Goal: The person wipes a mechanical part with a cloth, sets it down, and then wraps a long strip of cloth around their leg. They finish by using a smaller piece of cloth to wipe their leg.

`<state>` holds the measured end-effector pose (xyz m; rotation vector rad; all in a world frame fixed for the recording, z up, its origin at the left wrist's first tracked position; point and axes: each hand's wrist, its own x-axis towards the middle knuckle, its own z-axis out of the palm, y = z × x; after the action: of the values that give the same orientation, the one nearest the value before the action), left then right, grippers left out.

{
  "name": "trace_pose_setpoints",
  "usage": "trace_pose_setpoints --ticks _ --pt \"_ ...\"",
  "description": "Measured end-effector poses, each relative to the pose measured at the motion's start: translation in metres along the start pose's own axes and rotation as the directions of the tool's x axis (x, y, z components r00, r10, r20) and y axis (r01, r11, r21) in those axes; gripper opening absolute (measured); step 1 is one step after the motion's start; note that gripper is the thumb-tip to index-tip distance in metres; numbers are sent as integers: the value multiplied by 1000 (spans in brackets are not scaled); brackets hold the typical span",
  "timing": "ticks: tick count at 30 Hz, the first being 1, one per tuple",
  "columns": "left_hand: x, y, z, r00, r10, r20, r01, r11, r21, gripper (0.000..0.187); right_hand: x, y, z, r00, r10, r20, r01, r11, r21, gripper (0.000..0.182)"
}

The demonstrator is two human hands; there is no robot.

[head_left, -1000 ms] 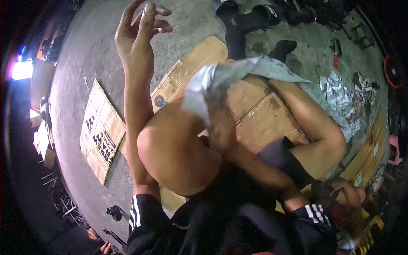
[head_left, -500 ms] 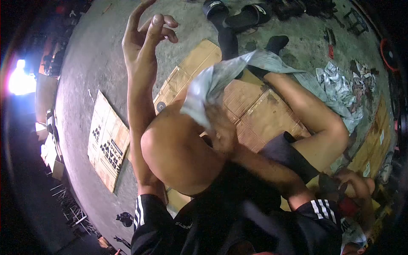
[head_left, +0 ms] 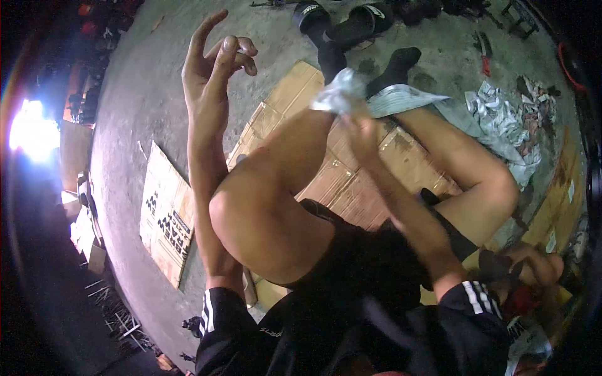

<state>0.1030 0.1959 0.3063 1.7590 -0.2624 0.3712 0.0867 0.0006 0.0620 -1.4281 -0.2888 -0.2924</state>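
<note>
My right hand (head_left: pixel 362 125), blurred by motion, grips a pale grey-white cloth (head_left: pixel 342 91) beside the lower shin of my bent left leg. Part of the cloth bunches over the shin near the ankle, and a longer strip trails right past my socked foot (head_left: pixel 401 66). Raised at the upper left, my left hand (head_left: pixel 216 69) holds nothing; its index finger points up and the others are loosely bent apart. The left forearm rests against the outside of my left knee (head_left: pixel 241 210).
Flattened cardboard (head_left: pixel 338 182) lies beneath my legs, and a printed piece (head_left: pixel 166 213) is on the concrete at left. Black slides (head_left: pixel 311 17) stand ahead. Crumpled pale material (head_left: pixel 498 116) lies at right. Another person (head_left: pixel 530 269) sits low at the right.
My right hand has moved forward, away from my lap to the lower shin, carrying the cloth, which is now more bunched. My left hand stays raised. The view has shifted slightly.
</note>
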Motion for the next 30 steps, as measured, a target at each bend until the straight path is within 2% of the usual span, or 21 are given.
trace_pose_setpoints --ticks 1,3,4,6,8,10,11,12,13,14,15,17,20,21,22,23,24,25,27,29,30 --pt "1 0 -1 1000 -1 10 1 1000 23 61 13 8 -20 997 -76 -24 71 985 -156 29" --pt "4 -5 -6 1000 -1 0 1 1000 18 60 32 3 -51 978 106 -182 -89 991 100 34" --pt "4 -9 -7 1000 0 -16 0 1000 3 60 48 -25 -72 964 197 -181 -193 981 36 30" --pt "3 -8 -5 1000 -2 -31 2 1000 0 61 65 -55 -93 949 177 -260 -125 970 207 34" --pt "4 -7 -4 999 -2 -42 3 1000 4 61 83 -83 -108 978 52 -204 -4 974 227 36" --pt "3 -5 -5 1000 -17 -26 18 1000 23 61 86 -108 -108 990 53 -129 -3 932 363 34" --pt "2 -5 -4 1000 -26 -16 26 999 32 61 88 -111 -109 990 56 -130 -5 931 364 34" --pt "1 -5 -3 999 -34 -5 35 999 40 61 88 -113 -112 991 -50 -126 66 990 123 32" --pt "1 -5 -3 999 -42 5 42 998 47 61 89 -114 -116 984 -153 -96 141 982 -124 30" --pt "1 -6 -3 999 -43 8 42 998 47 61 91 -118 -122 984 -152 -98 139 982 -125 30" --pt "2 -8 -6 999 -34 -6 35 999 35 61 91 -121 -129 982 -188 -8 176 931 -320 31" --pt "2 -10 -7 999 -29 -15 29 999 22 61 92 -122 -140 976 -202 84 217 839 -500 32" --pt "2 -9 -5 999 -42 -4 42 999 20 62 99 -122 -144 946 -279 167 324 767 -554 29" --pt "2 -7 -4 999 -44 4 44 999 19 62 99 -125 -142 968 -215 125 246 910 -335 27" --pt "2 -6 -3 999 -46 13 46 999 18 63 100 -129 -140 985 -142 101 151 984 -90 25" --pt "1 -6 -3 999 -46 14 46 999 16 63 87 -164 -116 960 233 151 -277 761 587 32" --pt "1 -7 -2 999 -45 10 45 999 13 63 82 -156 -108 961 233 146 -274 764 585 32" --pt "0 -7 -2 999 -44 7 44 999 10 64 71 -139 -101 987 109 120 -160 536 829 36" --pt "0 -8 -4 999 -43 21 43 999 13 64 69 -123 -101 999 -3 49 -47 233 971 41" --pt "-1 -8 -6 998 -50 31 50 999 22 64 80 -109 -110 922 -61 384 -382 29 924 28" --pt "-1 -9 -6 998 -58 23 58 998 26 64 79 -104 -109 928 25 371 -371 141 918 28"
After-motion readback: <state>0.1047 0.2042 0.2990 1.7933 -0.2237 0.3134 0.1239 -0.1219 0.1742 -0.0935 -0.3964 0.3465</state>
